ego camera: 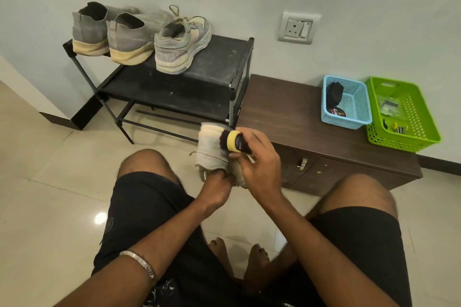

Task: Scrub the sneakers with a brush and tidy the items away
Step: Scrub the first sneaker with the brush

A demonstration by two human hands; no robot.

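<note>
A pale grey sneaker [212, 149] is held up in front of my knees, heel end away from me. My left hand [217, 187] is pushed into its opening, fingers hidden inside. My right hand [257, 162] grips a brush [233, 141] with a yellow band and dark bristles, and the bristles press on the sneaker's heel. Its matching sneaker [182, 44] stands on the top of a black shoe rack [219, 62]. A pair of grey knit sneakers [112, 34] with cream soles sits at the rack's left end.
A low dark wooden cabinet [287, 112] stands right of the rack. On it are a blue basket [346, 104] with a dark item and a tin, and a green basket [401, 117] with small items. A wall socket [298, 28] is above. My bare knees and feet are on the tiled floor.
</note>
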